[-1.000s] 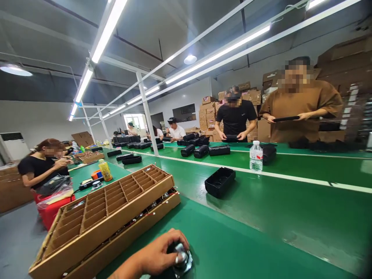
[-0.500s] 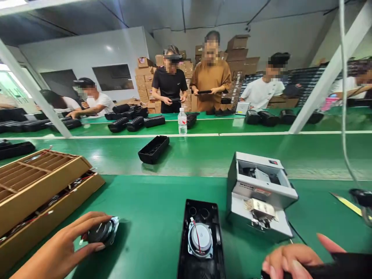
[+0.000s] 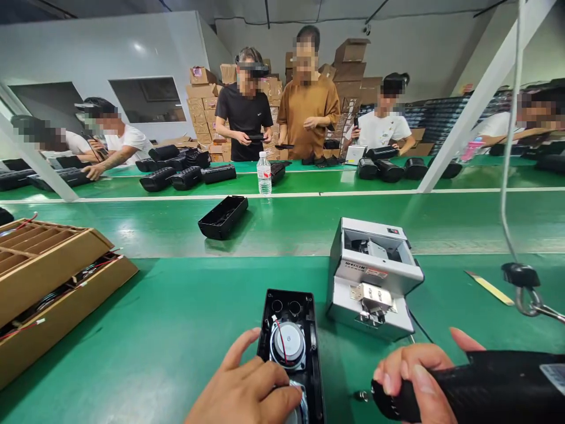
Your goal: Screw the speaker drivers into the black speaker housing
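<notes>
Left fingers (image 3: 239, 348) are on the lower speaker (image 3: 303, 406), can't tell if they're pinching, housing (image 3: 313, 357) pointing lengthwise away.

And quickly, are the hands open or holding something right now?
Left hand: on the lower speaker driver; whether it grips it can't be told.
Right hand: closed around a black power screwdriver.

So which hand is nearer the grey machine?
Right. The right hand is in front of the grey machine, gripping a black tool; the left hand is farther off, to its left, at the lower speaker in the black case.
</notes>
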Motion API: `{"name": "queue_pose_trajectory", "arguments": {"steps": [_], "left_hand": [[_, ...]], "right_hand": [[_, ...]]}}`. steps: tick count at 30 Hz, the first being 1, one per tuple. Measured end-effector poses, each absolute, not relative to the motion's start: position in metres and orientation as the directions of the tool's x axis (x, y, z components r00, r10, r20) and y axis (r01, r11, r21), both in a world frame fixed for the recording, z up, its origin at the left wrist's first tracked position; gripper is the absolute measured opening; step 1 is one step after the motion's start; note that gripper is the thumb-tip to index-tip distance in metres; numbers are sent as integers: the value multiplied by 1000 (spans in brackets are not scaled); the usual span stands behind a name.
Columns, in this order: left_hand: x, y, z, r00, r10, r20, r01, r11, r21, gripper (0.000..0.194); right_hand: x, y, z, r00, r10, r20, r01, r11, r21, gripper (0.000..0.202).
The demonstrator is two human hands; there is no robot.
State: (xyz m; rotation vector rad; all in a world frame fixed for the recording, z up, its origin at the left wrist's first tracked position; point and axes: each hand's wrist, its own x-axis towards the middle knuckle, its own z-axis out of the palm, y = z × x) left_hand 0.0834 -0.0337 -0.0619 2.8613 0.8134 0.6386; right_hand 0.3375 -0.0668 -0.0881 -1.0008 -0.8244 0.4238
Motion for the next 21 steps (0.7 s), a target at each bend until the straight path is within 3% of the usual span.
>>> {"name": "queue_pose_trajectory", "arguments": {"steps": [4,9,16,21], "left_hand": [[79,-35,-64,788,555,268,500,-830,248,21],[81,-36,-73,781,550,295,492,-834,252,29],[88,-40,-106,654,585,480,546,-804,236,52],[85,-39,-86,750,569,337,504,-822,266,38]], "right_hand": [[337,-68,-89,638,643,424,54,512,-857,69],[339,-68,-91,633,649,422,45,514,-857,67],[337,-67,-86,652,645,398,11,517,-856,66],[336,-68,-86,654,650,386,-8,517,-856,67]]}}
